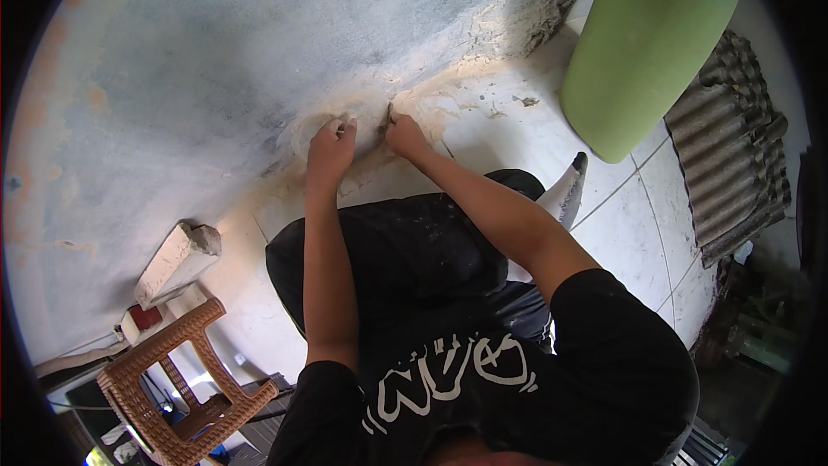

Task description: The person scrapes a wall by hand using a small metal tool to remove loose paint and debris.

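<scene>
My left hand [332,149] is at the foot of a blue-grey plastered wall [239,45], fingers curled with a small pale bit between them. A pale, dusty, rounded thing [367,118] lies between my hands against the wall; its kind is hard to make out. To its right, my right hand [406,136] pinches a small, thin, dark piece [390,110], mostly hidden by the fingers. Sandy residue [420,103] coats the floor and wall base around both hands. My bent leg in black trousers [414,246] is just below them.
A light green curved panel [647,58] rises at upper right, beside broken corrugated roofing sheets [724,149]. At lower left are a pale block [178,262] and a brown woven-pattern plastic stool [162,362]. White floor tiles [621,233] extend right. Rough broken plaster [530,19] marks the wall's far end.
</scene>
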`<state>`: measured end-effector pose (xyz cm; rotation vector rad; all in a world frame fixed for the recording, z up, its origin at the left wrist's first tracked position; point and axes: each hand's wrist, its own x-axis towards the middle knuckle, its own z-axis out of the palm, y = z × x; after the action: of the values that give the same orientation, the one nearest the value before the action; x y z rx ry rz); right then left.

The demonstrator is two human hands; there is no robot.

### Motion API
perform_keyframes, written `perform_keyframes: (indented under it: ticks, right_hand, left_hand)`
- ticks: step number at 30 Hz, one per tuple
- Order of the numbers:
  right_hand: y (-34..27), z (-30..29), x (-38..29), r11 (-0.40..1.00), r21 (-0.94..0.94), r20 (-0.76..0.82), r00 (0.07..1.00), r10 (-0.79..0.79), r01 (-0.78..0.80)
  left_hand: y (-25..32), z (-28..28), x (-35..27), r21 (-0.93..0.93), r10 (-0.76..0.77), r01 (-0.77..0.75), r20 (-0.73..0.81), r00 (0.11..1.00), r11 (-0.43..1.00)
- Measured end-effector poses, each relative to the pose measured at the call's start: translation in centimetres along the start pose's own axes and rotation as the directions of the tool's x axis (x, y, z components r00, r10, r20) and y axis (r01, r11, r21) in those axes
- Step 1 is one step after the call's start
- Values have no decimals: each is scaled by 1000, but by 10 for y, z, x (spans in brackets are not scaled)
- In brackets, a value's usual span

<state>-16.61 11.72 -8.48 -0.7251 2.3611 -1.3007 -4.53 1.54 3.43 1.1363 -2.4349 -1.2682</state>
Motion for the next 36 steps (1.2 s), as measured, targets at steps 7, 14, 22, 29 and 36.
perform_keyframes:
  ticks: [7,14,22,29,36]
  right_hand:
    - [-31,21,-39,998,49,-23,999,-45,46]
    - [-7,5,-7,1000,20,-84,996,-8,10]
    - [-28,18,-37,988,154,-10,1000,4,-3]
    - [7,-2,3,994,105,-56,998,-21,27]
    - [-27,15,-28,1000,9,82,996,19,-19]
  left_hand:
    - [-17,4,3,66,99,-93,-97,990,993]
    - [-20,10,9,85,116,-110,-75,990,990]
    - [-13,8,2,48,95,-91,-73,993,995]
    - [-11,25,6,112,136,-131,-38,990,985]
    - [-16,14,-2,84,113,-110,-24,993,990]
